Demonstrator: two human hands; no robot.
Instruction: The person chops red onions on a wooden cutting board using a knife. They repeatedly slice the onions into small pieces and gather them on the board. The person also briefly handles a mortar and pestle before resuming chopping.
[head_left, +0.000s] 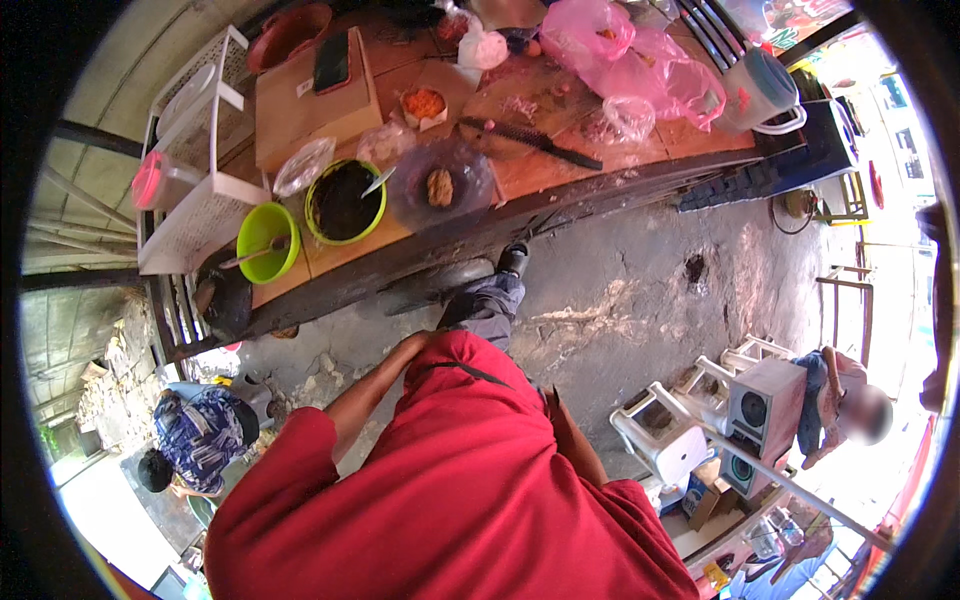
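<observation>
My left hand (426, 339) rests at the front of my red shirt, its fingers mostly hidden by the cloth. My right forearm (577, 442) runs down along my other side, and the shirt hides most of that hand. Before me, on a tiled table (330, 259), a brown lump (440, 187) lies on a dark translucent sheet or dish (409, 202). Left of it stands a green bowl (309, 214) of dark mixture (337, 202) with a spoon (377, 182) in it. Another green bowl (255, 266) holds a utensil (259, 253). A dark-handled knife (544, 142) lies across a board (480, 105).
Pink plastic bags (592, 37) and a lidded pitcher (757, 86) occupy the table's right end. A cardboard box (307, 120) bears a phone (332, 61) beside a white rack (199, 217). White stools (660, 435) and speakers (765, 409) stand right. People (199, 435) are nearby.
</observation>
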